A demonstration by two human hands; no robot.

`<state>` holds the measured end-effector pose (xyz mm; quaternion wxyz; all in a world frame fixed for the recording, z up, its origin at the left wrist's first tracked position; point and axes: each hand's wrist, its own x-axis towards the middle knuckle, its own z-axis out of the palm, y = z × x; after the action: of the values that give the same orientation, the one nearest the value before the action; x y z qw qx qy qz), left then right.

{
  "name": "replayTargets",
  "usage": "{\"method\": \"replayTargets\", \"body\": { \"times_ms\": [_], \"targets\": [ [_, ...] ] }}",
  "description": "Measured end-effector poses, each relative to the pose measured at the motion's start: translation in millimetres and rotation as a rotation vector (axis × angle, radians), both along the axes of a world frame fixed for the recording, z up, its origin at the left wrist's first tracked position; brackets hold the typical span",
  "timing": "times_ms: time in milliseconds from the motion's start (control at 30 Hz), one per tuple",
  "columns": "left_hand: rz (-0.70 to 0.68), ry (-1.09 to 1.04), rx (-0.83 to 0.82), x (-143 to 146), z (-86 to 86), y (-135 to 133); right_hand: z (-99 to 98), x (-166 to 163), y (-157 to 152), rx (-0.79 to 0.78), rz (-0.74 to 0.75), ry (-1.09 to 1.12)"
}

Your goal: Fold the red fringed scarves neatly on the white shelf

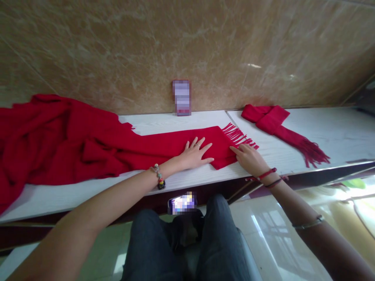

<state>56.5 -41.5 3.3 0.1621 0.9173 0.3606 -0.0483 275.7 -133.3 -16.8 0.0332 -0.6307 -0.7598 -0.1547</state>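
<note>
A long red scarf lies stretched along the white counter, its fringed end toward the right. My left hand rests flat on the scarf with fingers spread, a ring on one finger. At the fringed end, my right hand has its fingers drawn together on the scarf's edge, the index finger stretched over the cloth. The undersides of the right fingers are hidden. Toward the left, the scarf runs into a large crumpled heap of red cloth.
Another red fringed scarf, folded and looped, lies at the right on the white counter. A phone leans upright against the marbled wall. A second lit phone is below the counter edge, near my knees.
</note>
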Motion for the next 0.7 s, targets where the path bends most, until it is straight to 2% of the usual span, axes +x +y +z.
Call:
{"method": "replayTargets", "body": {
  "times_ms": [133,233,367,467,600,700],
  "targets": [
    [-0.139,0.062,-0.082,-10.6,11.0,23.2,2.6,-29.8,-5.6,0.011,-0.153,-0.033],
    [-0.196,0.049,-0.028,-17.8,19.3,30.6,7.8,-43.2,-3.3,0.004,-0.204,-0.039],
    [-0.165,0.022,0.24,-31.8,14.3,18.2,9.5,-36.8,-0.9,0.02,-0.14,0.026],
    [-0.108,0.059,0.382,-36.4,14.9,9.4,4.3,-21.0,2.0,0.111,-0.036,0.202],
    [-0.132,0.025,0.492,-41.0,37.7,-2.0,-0.6,-3.1,7.7,0.199,0.05,0.531],
    [-0.13,-0.022,0.504,-47.6,47.2,-24.7,0.0,4.2,5.5,0.191,0.056,0.594]
  ]
}}
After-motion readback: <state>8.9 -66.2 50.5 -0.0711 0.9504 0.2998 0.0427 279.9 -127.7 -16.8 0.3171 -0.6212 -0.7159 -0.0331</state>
